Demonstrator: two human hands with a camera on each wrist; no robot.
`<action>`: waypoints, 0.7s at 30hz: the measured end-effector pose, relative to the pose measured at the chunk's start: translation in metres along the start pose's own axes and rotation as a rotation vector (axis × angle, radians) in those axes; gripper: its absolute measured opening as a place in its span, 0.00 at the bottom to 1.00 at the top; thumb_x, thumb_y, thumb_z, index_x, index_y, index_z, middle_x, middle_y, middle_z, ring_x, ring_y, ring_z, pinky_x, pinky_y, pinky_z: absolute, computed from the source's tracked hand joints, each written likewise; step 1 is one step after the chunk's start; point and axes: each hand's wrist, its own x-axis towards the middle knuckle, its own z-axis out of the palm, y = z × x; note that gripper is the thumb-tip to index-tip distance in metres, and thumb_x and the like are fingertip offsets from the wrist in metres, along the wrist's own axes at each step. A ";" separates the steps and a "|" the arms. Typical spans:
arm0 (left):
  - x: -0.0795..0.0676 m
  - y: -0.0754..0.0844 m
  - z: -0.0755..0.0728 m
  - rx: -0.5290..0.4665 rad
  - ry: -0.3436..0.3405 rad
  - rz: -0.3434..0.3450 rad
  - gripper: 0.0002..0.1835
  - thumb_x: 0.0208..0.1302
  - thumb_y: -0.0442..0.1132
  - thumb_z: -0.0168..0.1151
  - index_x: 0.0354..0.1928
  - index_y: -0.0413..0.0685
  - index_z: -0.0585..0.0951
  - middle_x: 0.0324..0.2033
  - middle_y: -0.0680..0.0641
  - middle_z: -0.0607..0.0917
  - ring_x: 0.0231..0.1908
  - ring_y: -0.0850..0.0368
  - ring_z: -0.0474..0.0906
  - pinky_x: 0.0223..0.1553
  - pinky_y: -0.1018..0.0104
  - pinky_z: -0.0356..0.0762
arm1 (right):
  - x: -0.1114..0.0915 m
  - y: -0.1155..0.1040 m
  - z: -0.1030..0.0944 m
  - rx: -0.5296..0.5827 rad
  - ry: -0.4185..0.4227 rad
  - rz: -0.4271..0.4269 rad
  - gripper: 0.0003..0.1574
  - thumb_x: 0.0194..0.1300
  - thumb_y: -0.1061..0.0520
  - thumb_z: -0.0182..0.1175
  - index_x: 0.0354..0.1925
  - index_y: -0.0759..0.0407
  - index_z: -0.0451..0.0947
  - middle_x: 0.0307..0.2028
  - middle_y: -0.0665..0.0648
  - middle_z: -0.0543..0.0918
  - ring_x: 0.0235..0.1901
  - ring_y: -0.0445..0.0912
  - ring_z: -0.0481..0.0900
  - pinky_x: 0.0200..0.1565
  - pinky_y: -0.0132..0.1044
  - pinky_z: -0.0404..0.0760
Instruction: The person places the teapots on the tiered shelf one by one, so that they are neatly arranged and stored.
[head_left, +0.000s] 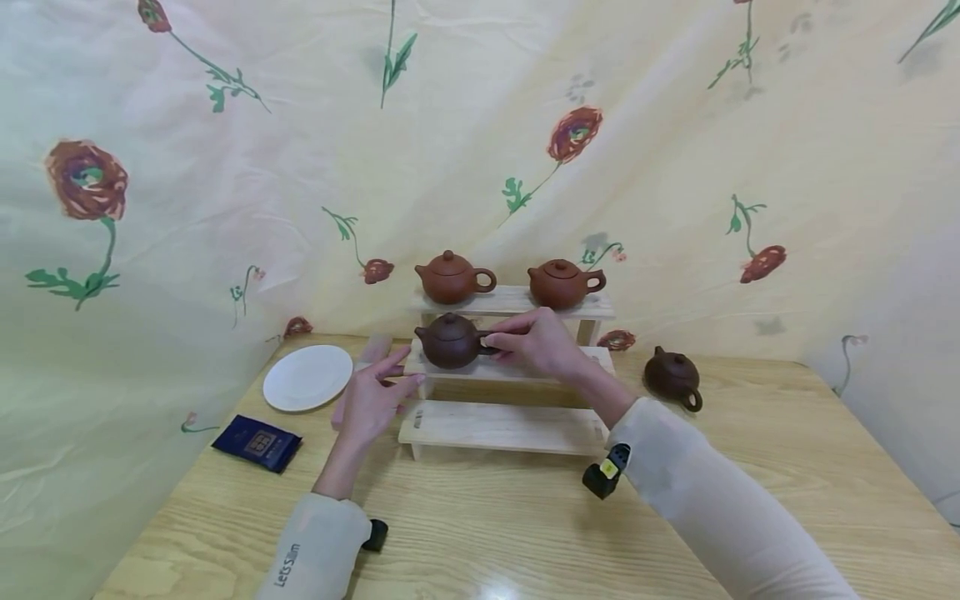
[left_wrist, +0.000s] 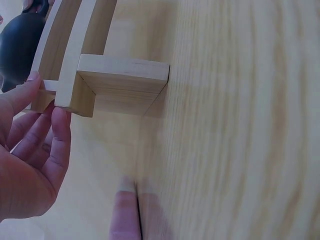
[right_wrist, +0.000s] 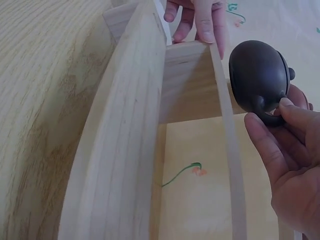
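Observation:
A dark brown teapot (head_left: 450,342) is at the left part of the middle step of a three-step wooden stand (head_left: 502,429), spout to the left. My right hand (head_left: 543,343) pinches its handle between thumb and fingers, seen close in the right wrist view, where the teapot (right_wrist: 257,75) is right by the board; I cannot tell whether its base touches. My left hand (head_left: 375,400) holds the stand's left end, thumb on the middle board and bent fingers against the side below, as the left wrist view shows. Two reddish-brown teapots, one left (head_left: 447,279) and one right (head_left: 561,285), sit on the top step.
Another dark teapot (head_left: 672,377) stands on the table right of the stand. To the left are a white plate (head_left: 307,379), a dark blue packet (head_left: 257,443) and a pinkish long object (head_left: 340,412) partly behind my left hand. A flowered cloth (head_left: 450,167) hangs behind.

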 end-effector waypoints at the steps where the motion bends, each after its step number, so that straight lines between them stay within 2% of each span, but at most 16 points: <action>1: 0.000 0.000 0.000 -0.002 0.000 -0.001 0.29 0.63 0.36 0.78 0.67 0.46 0.83 0.50 0.33 0.88 0.27 0.59 0.84 0.28 0.55 0.88 | 0.001 0.000 0.001 0.000 0.000 0.002 0.12 0.69 0.59 0.71 0.49 0.62 0.91 0.45 0.63 0.92 0.33 0.45 0.89 0.37 0.35 0.89; 6: 0.000 0.002 0.001 -0.002 0.004 -0.005 0.29 0.63 0.36 0.78 0.67 0.47 0.83 0.49 0.33 0.88 0.27 0.59 0.85 0.29 0.53 0.88 | 0.003 0.003 0.004 0.000 0.006 0.010 0.11 0.69 0.60 0.71 0.49 0.62 0.91 0.44 0.62 0.92 0.32 0.44 0.89 0.35 0.34 0.88; 13: -0.001 0.002 0.001 -0.013 -0.003 -0.005 0.29 0.63 0.36 0.77 0.67 0.48 0.83 0.51 0.33 0.87 0.30 0.59 0.87 0.29 0.55 0.88 | 0.004 0.005 0.007 0.022 0.009 -0.005 0.11 0.69 0.61 0.72 0.48 0.64 0.91 0.43 0.63 0.92 0.31 0.43 0.90 0.35 0.33 0.88; 21: -0.002 0.000 -0.001 -0.007 -0.008 0.002 0.29 0.65 0.39 0.76 0.68 0.48 0.82 0.51 0.33 0.88 0.30 0.59 0.87 0.27 0.66 0.85 | 0.005 0.006 0.008 0.004 0.006 0.000 0.12 0.69 0.61 0.71 0.49 0.62 0.91 0.45 0.62 0.92 0.33 0.44 0.91 0.37 0.35 0.89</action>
